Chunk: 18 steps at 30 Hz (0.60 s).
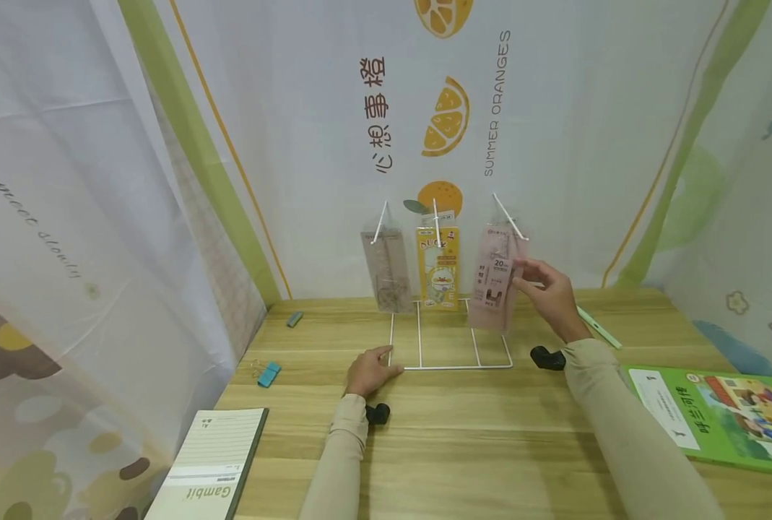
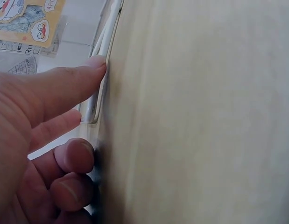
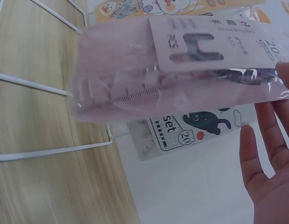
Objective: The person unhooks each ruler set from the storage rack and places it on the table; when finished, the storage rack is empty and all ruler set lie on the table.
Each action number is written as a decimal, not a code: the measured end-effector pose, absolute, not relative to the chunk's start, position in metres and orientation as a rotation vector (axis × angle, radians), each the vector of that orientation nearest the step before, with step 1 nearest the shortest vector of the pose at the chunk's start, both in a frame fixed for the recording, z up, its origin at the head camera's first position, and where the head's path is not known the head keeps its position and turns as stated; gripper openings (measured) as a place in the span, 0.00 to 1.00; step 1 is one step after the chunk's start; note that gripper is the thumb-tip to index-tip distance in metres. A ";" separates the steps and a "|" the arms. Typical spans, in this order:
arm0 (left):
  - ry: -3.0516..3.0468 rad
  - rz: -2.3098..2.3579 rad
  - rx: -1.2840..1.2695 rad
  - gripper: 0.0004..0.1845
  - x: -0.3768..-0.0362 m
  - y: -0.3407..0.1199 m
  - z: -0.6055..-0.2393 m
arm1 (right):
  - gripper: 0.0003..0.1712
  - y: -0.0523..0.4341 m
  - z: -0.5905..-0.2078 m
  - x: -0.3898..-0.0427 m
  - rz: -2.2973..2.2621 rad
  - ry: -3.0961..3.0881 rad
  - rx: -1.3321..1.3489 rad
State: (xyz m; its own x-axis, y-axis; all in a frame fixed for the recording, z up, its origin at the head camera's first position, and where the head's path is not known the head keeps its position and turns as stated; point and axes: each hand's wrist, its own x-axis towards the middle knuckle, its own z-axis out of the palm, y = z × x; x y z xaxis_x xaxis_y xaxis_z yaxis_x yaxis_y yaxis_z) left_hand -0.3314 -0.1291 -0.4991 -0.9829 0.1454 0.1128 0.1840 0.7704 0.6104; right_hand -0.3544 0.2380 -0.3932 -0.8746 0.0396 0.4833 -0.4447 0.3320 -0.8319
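A white wire rack stands at the back of the wooden table, and three packets hang from its hooks. My right hand pinches the right edge of the pink packet on the right hook. In the right wrist view that pink packet lies across the frame, thumb above and fingers below. My left hand rests on the table with its index finger touching the rack's front left corner wire. A yellow duck packet hangs in the middle and a grey-brown packet on the left.
A blue binder clip and a small blue-grey piece lie at the left. A Gambit notebook sits at the front left, a green book at the right, and a pale green pen behind my right wrist. Printed cloth walls close in three sides.
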 end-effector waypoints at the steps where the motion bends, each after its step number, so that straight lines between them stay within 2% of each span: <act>1: -2.901 -1.011 -0.268 0.31 -0.331 -0.129 -0.499 | 0.24 0.239 -0.394 -0.353 1.558 -2.169 0.371; 11: -2.899 -1.017 -0.265 0.31 -0.332 -0.130 -0.500 | 0.18 0.242 -0.388 -0.330 1.478 -2.123 0.396; 18: -2.898 -1.027 -0.260 0.30 -0.332 -0.129 -0.499 | 0.20 0.246 -0.383 -0.315 1.446 -2.145 0.404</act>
State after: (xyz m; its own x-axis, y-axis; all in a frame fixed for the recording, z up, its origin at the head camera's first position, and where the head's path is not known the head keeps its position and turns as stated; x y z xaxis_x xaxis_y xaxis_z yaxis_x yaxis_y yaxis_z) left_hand -0.3318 -0.1293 -0.4992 -0.9843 0.1397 0.1082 0.1767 0.7645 0.6200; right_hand -0.3150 0.2457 -0.3828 -0.8217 0.0402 0.5685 -0.5118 0.3867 -0.7671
